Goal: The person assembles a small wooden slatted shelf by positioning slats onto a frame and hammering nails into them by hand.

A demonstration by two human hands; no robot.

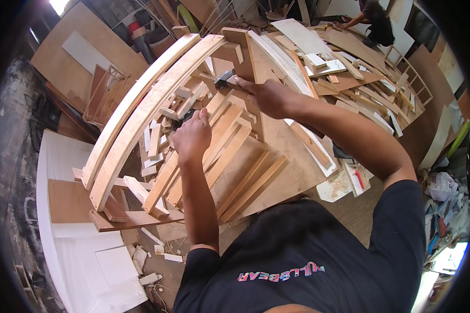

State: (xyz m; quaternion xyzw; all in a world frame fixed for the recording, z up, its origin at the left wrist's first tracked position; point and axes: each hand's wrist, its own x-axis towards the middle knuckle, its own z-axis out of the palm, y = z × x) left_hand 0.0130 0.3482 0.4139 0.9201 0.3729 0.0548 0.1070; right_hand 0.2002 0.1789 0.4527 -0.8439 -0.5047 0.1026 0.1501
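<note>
A worker's right hand [270,97] grips a hammer [224,80] by its handle at the far side of a wooden frame [245,67], leaving the head clear. The left hand [193,134], fingers curled, is by the slats [229,151], perhaps for steadiness; what it pinches cannot be told. At left, curved rails [132,130] seemingly give the frame its arc.
</note>
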